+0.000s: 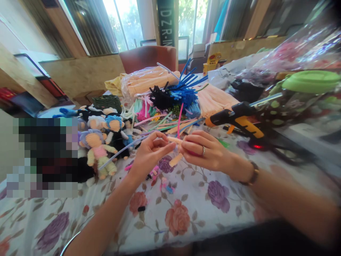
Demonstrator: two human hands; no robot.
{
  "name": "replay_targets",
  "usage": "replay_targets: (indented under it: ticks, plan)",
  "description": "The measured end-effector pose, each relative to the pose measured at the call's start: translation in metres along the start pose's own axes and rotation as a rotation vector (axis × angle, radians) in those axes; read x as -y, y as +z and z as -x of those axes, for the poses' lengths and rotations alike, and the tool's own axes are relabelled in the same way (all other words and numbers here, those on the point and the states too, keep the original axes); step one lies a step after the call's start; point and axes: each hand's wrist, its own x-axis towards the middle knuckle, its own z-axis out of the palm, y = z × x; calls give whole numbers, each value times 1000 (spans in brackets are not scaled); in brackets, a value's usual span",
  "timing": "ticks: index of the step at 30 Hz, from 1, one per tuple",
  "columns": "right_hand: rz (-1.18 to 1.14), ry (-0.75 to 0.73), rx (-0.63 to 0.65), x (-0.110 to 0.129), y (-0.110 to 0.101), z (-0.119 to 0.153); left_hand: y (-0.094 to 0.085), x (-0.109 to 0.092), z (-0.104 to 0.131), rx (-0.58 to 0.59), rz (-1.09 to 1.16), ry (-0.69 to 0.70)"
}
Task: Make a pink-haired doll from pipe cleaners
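Between my two hands is a peach pipe-cleaner piece (175,140). My left hand (149,153) pinches its left end with thumb and index finger. My right hand (209,151), with a ring on one finger, is closed around its right end, which the fingers partly hide. A pink pipe cleaner (180,119) stands up just behind the fingers. Another peach strip (176,160) hangs below the right fingers. A lavender pipe cleaner (115,154) runs out past the left hand toward the dolls; whether the hand touches it I cannot tell.
Several pipe-cleaner dolls (97,149) sit at the left. Behind the hands lie bundles of blue pipe cleaners (186,89) and peach ones (213,97). A black and orange glue gun (234,115) stands at the right. Small scraps (167,185) lie on the flowered tablecloth (197,213).
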Motion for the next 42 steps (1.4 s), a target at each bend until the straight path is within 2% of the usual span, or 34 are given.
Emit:
replay_targets:
  ticks: [11,19,24,37,42]
  plan:
    - [15,-35,1,2,-2,-1,-2,3,1,65,-47,1]
    - [-97,89,2,3,1,3,0,3,2,38,-71,64]
    - [-175,178,-21,5,4,3,0,3,2,44,-58,13]
    - [-206,216,-60,9,8,2,-1,4,4,66,43,-41]
    - [-236,274,-73,8,11,5,3,0,4,13,-4,0]
